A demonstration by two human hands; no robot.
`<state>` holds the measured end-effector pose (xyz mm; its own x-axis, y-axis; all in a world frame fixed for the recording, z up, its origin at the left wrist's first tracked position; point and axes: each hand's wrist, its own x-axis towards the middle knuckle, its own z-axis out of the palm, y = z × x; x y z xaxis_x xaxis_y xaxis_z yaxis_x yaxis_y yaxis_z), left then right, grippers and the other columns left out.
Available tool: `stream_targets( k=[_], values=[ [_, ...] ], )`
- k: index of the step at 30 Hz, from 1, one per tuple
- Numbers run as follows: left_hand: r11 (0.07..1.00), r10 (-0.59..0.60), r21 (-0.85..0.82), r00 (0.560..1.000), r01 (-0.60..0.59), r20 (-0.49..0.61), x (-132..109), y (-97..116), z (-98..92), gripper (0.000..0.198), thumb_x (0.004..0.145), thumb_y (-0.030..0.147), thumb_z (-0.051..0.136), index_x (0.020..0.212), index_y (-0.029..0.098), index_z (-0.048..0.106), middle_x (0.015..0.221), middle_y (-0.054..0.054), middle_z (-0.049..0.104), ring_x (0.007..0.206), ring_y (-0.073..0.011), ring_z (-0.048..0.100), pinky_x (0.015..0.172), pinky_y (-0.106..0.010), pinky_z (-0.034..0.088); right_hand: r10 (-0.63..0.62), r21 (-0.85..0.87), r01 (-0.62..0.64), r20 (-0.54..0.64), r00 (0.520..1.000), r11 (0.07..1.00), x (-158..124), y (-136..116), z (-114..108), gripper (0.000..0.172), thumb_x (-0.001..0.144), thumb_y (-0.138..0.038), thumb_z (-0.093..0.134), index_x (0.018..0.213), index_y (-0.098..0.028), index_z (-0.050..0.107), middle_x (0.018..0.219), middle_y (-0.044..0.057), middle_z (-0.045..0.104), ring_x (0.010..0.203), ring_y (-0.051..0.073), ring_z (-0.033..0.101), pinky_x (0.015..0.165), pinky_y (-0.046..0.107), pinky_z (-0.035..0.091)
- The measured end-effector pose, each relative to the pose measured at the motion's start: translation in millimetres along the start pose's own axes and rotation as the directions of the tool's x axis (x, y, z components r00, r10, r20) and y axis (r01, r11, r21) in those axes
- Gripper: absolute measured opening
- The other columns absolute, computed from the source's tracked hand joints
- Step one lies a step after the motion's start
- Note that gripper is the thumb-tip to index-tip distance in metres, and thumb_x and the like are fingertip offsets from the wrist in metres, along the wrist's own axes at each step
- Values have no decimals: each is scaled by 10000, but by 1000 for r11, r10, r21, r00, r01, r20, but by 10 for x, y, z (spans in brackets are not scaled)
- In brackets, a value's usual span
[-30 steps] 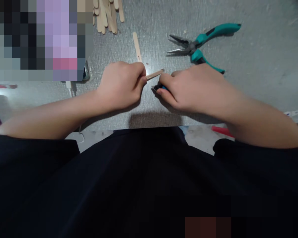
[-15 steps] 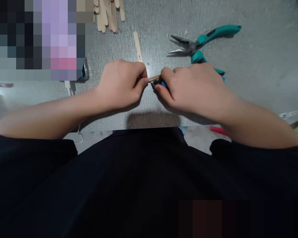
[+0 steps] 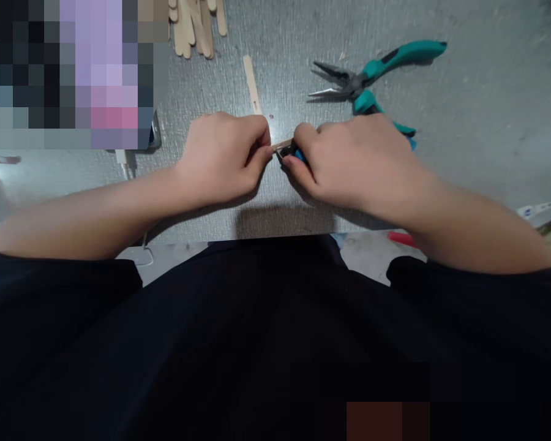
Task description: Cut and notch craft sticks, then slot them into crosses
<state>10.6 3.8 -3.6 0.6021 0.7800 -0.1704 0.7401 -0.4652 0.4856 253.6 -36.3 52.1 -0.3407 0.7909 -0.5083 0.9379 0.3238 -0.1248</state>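
Near the table's front edge, my left hand (image 3: 227,156) pinches a wooden craft stick (image 3: 282,144) between thumb and fingers. The stick slants across the gap between my hands, its right end going behind the fingers of my right hand (image 3: 353,153). That hand is closed around a blue and black utility knife (image 3: 299,155), whose blade end lies against or very close to the stick. The knife's blue tail shows past the far side of the hand. Just beyond my left hand lies another craft stick (image 3: 251,82) with a small slot cut in it, its near end hidden.
Open needle-nose pliers (image 3: 356,86) with teal handles lie beyond my right hand. A pile of craft sticks (image 3: 193,30) is at the far left. A white cable plug (image 3: 122,157) sits by a phone-like device (image 3: 155,131), beside a blurred-out area.
The knife's blade end sits slightly closer to my left fingertips along the stick. Both grips stay the same, and the whole view has shifted a little.
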Motion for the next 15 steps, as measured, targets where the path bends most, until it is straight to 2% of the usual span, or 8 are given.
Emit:
stream_targets(
  k=[4,10,15],
  values=[
    [999,20,38,1000,-20,1,0,-49,37,367,1198,554,572,1171,302,838,847,-58,814,971,-325,795,822,-497,517,-16,-7,16,1,1000,1000,13,-2,6,732,1228,-637,272,1599,-202,729,1246,259,893,1019,484,809,779,492,449],
    [979,201,43,975,-198,-96,-10,-190,99,353,1229,506,549,1190,296,830,844,-57,815,854,-299,782,748,-455,513,-34,-51,33,-18,999,998,21,-12,45,708,1247,-604,264,1570,-160,712,1273,265,881,1032,462,809,724,454,337],
    [984,165,78,985,-161,-43,16,-186,79,297,1211,461,600,1169,282,834,872,-70,827,866,-303,794,762,-453,522,-30,-37,29,-37,999,999,15,-32,93,693,1252,-595,274,1532,-137,712,1252,276,859,1025,467,816,730,462,349]
  ],
)
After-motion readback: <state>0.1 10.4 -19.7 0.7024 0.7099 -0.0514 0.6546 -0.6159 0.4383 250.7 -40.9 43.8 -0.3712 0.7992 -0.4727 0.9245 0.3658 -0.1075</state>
